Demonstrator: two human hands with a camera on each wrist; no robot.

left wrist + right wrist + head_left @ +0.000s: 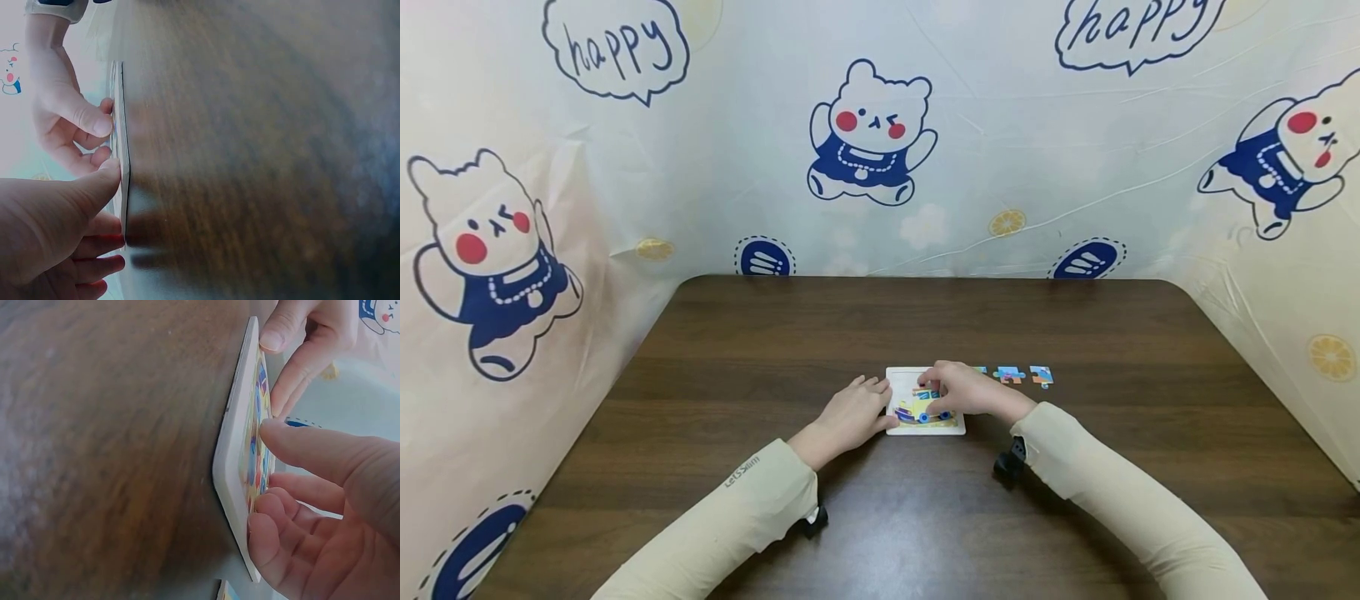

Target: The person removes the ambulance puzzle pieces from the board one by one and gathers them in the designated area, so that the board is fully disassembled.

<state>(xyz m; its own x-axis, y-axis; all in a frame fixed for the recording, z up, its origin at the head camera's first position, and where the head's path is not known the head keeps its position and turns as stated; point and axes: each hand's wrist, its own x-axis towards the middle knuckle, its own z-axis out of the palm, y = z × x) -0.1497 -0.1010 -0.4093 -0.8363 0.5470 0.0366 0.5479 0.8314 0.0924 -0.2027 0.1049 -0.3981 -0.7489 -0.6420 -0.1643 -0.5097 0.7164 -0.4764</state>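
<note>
One left hand (855, 414) at nine o'clock and one right hand (962, 390) at three around one white puzzle tray (902, 383); three visible loose pieces (1009, 374), one partly hidden, between two and three o'clock; one table (895, 517); three printed bears (862, 169); two printed "happy" bubbles (617, 50).

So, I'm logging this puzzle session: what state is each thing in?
White rectangular puzzle tray: flat, partly filled.
Multicoloured jigsaw pieces: loose, right of tray.
Bare left hand: fingers extended, touching tray.
Bare right hand: fingers bent over tray; grip unclear.
</note>
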